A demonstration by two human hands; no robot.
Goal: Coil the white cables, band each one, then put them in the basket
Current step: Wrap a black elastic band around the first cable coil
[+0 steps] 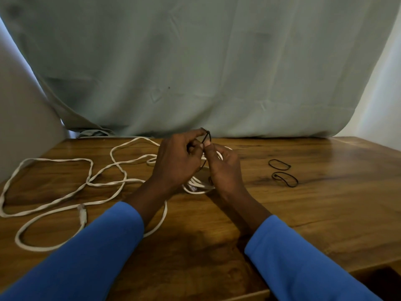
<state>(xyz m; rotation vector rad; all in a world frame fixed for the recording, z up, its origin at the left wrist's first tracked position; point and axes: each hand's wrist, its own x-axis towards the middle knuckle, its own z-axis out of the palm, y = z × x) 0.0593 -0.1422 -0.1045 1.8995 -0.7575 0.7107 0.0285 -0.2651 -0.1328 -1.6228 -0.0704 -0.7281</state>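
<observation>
My left hand (176,161) and my right hand (224,168) meet above the middle of the wooden table (314,213). Both pinch a black elastic band (206,137) stretched between their fingertips. Beneath them lies a coiled white cable (198,185), partly hidden by the hands; whether the band goes around it I cannot tell. A loose white cable (65,192) sprawls in wide loops over the left half of the table, its plug (82,213) lying near my left sleeve. No basket is in view.
Two spare black bands (280,165) (285,179) lie on the table to the right of my hands. A grey-green cloth (195,72) hangs behind the table's far edge. The table's front edge shows a dark gap at the bottom right (382,279).
</observation>
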